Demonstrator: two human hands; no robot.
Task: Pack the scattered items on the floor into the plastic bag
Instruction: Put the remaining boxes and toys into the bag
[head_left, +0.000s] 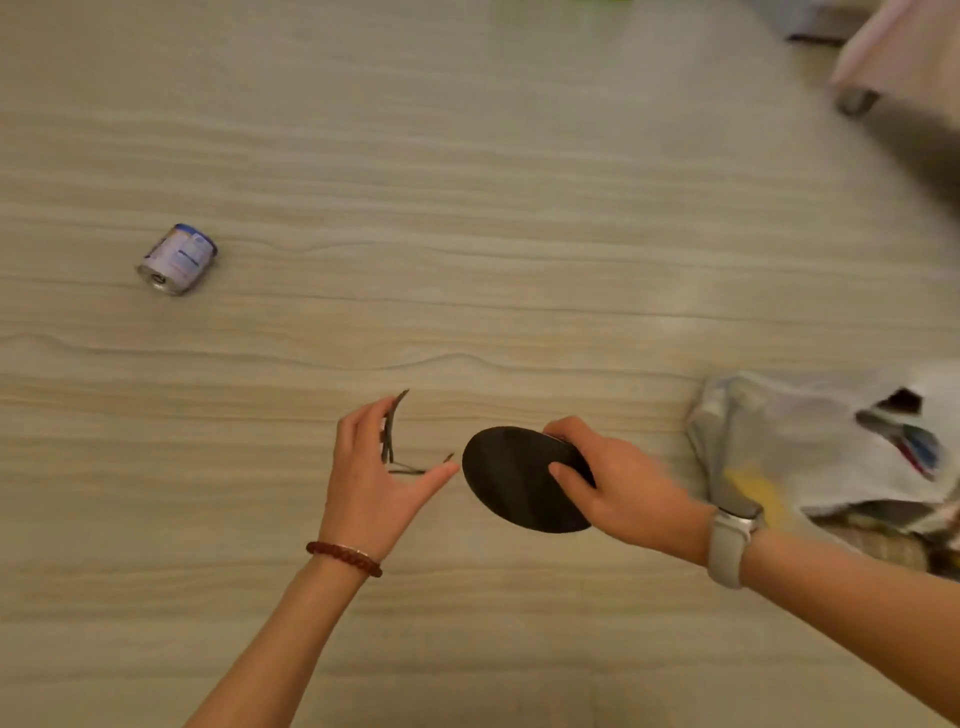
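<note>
The right hand (618, 488) grips a black oval case (514, 480); the left hand (374, 467), fingers spread, holds thin dark glasses (397, 441) just beside it. The white plastic bag (810, 447) lies right of both hands, and a blue-and-white tin can (177, 259) far left, its label unreadable.

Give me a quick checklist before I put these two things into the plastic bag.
1. Right hand grips the black oval case: ok.
2. Left hand has the thin dark glasses-like item: ok, held loosely.
3. Plastic bag within reach on the right: ok.
4. Bag mouth open wide enough: cannot tell, blurred.
5. Floor cleared: not ok, a can lies on its side far left.
</note>
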